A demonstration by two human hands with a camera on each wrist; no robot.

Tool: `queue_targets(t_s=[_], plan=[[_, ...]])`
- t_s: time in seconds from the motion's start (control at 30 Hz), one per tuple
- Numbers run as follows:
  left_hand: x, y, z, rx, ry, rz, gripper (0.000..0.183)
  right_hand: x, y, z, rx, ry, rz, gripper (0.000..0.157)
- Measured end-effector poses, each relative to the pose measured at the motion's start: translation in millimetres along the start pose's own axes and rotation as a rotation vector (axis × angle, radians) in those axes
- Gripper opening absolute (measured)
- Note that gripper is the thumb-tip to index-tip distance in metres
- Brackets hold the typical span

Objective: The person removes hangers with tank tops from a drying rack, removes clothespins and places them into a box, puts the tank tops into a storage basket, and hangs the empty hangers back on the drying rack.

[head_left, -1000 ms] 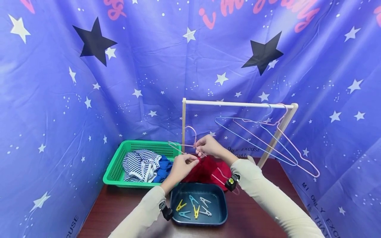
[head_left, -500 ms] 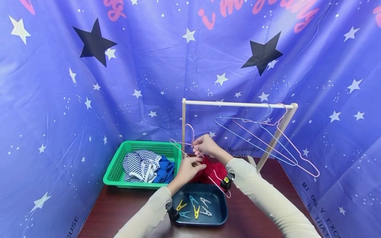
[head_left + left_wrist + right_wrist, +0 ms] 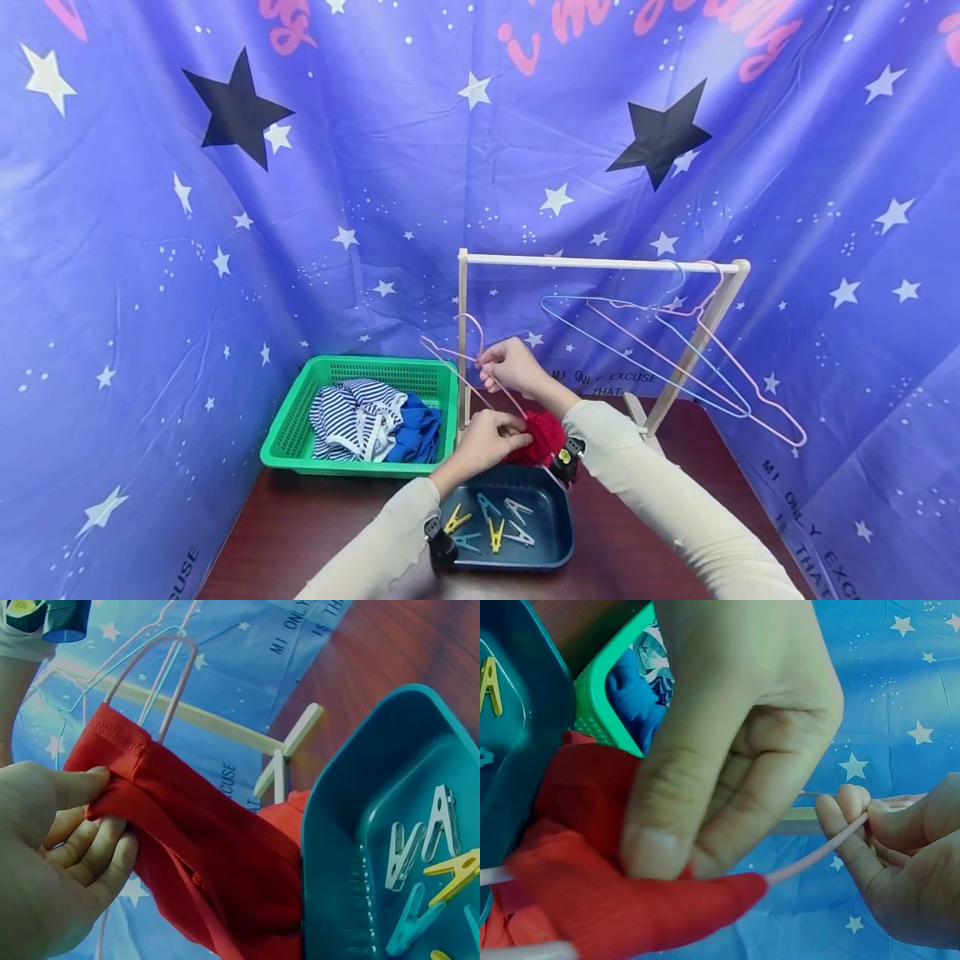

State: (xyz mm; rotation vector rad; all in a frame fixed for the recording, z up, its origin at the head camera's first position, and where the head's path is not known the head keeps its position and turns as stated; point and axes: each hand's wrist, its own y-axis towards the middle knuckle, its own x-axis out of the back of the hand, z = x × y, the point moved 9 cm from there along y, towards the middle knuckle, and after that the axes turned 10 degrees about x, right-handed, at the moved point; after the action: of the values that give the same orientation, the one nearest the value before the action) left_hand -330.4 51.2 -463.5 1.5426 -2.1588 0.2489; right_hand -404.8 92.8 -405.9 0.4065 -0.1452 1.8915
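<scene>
My right hand (image 3: 513, 368) pinches a pink clothes hanger (image 3: 472, 323) near the base of its hook, above the table. Lower down, my left hand (image 3: 489, 440) pinches the edge of a red garment (image 3: 546, 435), thumb on one side and fingers on the other, as the left wrist view shows. In the right wrist view, the hanger's pink wire (image 3: 802, 866) runs into the red cloth below my left fingers. A rounded pink hanger end (image 3: 187, 656) sticks out of the garment's edge in the left wrist view. Part of the garment is hidden behind my hands.
A green basket (image 3: 273, 454) at left holds striped and blue clothes. In front, a dark blue tray (image 3: 558, 533) contains several clothespins (image 3: 496, 535). The wooden rack (image 3: 525, 260) behind carries a blue hanger (image 3: 600, 342) and a pink one (image 3: 780, 421) at its right end.
My left hand has moved down and right along the hanger, drawing the red garment with it. The held hanger has tilted and shifted slightly left; my right hand keeps its pinch.
</scene>
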Motion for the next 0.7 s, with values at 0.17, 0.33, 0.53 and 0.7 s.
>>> queue_targets(t_s=[0.17,0.33,0.53,0.7], plan=[[-8.7,-1.2,4.3,0.002,0.017,0.035,0.013,1.1,-1.1,15.4,0.125,-0.031,-0.032,0.018],[-12.8,-3.8,6.4,-0.014,0.047,0.043,0.014,0.1,-2.3,32.9,0.265,-0.055,-0.045,0.018],[-14.4,-4.7,6.4,-0.021,0.074,0.039,0.012,0.5,-4.8,48.4,0.349,0.008,-0.087,0.019],[-16.4,-4.0,12.5,-0.004,0.071,0.047,0.012,2.6,-9.7,61.5,0.457,0.024,-0.121,0.017]])
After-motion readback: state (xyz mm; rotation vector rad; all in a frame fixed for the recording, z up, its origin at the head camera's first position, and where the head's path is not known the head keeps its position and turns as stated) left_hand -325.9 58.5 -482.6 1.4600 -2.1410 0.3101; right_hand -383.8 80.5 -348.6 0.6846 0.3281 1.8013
